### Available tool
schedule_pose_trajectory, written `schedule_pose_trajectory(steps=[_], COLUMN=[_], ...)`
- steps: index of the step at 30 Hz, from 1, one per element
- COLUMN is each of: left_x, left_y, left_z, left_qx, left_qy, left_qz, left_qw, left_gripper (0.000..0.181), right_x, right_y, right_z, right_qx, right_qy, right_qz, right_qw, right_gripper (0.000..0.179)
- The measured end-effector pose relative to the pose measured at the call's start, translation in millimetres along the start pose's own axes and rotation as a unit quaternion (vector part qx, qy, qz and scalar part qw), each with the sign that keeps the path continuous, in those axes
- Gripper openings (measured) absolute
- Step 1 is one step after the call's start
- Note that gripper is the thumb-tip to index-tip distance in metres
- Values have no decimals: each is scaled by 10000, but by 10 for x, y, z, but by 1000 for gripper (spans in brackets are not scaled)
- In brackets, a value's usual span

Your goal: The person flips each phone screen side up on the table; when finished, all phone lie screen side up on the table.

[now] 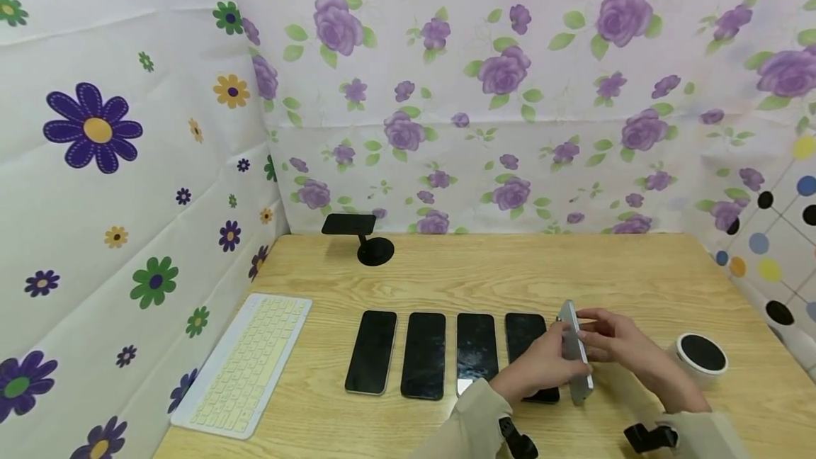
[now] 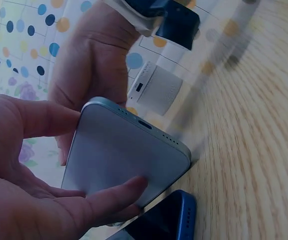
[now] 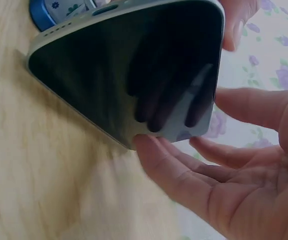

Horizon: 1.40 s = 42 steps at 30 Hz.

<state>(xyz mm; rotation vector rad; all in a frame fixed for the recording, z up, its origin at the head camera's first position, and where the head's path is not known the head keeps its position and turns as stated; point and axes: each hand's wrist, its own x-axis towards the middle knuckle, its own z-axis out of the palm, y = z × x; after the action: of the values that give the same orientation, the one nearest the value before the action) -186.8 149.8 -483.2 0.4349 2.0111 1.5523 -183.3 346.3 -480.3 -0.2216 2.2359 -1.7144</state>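
Observation:
A silver-framed smartphone point(image 1: 582, 377) is held up on edge above the right part of the wooden table. My left hand point(image 1: 542, 363) grips it, with the thumb at its upper edge and the fingers against its pale back point(image 2: 113, 150). On the other side, my right hand point(image 1: 621, 346) pinches the far end between thumb and fingertips, facing the dark screen point(image 3: 108, 75). Whether the lower edge touches the table I cannot tell. Just left of it, partly covered by my left hand, lies a blue-edged phone point(image 1: 525, 335), screen up.
Several phones lie in a row, including a black one point(image 1: 423, 356) and a leftmost one point(image 1: 371, 353). A white keyboard point(image 1: 245, 367) lies at left. A black stand point(image 1: 376, 251) is at the back. Beside my right wrist is a white round device point(image 1: 701, 356) with a black top.

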Motion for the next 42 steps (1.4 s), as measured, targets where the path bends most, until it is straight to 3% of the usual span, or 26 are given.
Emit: schedule_pose_trajectory(steps=[10, 15, 21, 26, 33, 42], left_x=[15, 16, 14, 22, 6, -54], left_y=[-12, -18, -20, -38, -52, 18], left_z=[25, 26, 17, 27, 16, -3], left_qx=[-964, -999, -722, -248, 605, 809], left_qy=[-146, -200, -59, 286, 718, 990], left_qz=[228, 482, 454, 413, 673, 637], left_qw=[9950, 9936, 9963, 9984, 9933, 9897], left_gripper=[61, 55, 53, 37, 28, 26], right_x=[-28, -39, -51, -60, -89, -122], right_y=[45, 24, 17, 28, 35, 35], right_z=[-13, -12, -10, 13, 22, 14], right_qx=[192, -28, -419, -630, -749, -813], right_qy=[-276, -137, 113, 258, 324, 370], right_qz=[511, 617, 785, 824, 927, 913], right_qw=[9981, 9980, 9960, 9943, 9923, 9918], right_gripper=[63, 63, 63, 61, 65, 65])
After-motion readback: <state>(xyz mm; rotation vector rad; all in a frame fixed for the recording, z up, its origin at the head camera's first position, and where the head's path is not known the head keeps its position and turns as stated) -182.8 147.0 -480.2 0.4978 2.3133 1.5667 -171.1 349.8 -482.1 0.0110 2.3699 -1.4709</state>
